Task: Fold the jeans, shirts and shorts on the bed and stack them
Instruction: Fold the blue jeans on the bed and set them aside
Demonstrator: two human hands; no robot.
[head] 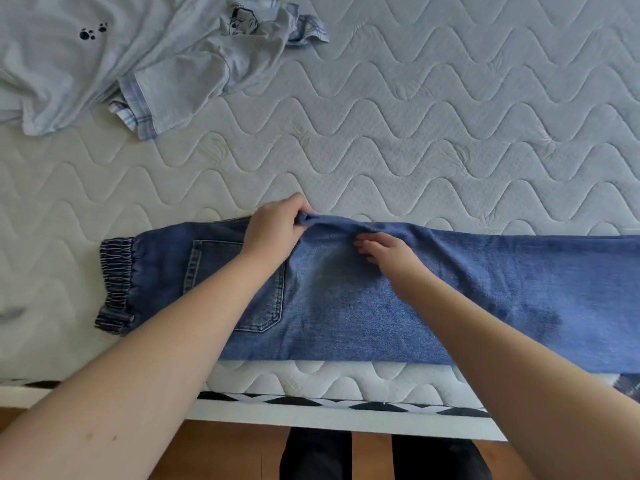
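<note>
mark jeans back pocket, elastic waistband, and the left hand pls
back pocket point(239, 289), head view: on the pocket's denim face, below the forearm.
elastic waistband point(116, 282), head view: on the gathered striped band at the jeans' left end.
left hand point(273, 233), head view: on the back of the hand.

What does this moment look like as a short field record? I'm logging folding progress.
surface: white quilted mattress
garment in work: blue denim jeans, lying flat along the near edge, elastic waistband to the left
left hand: pinches the crotch flap at the far edge
right hand: fingers rest on the denim beside it
waiting: crumpled pale blue shirts, far left, unfolded
stack: none visible
</note>
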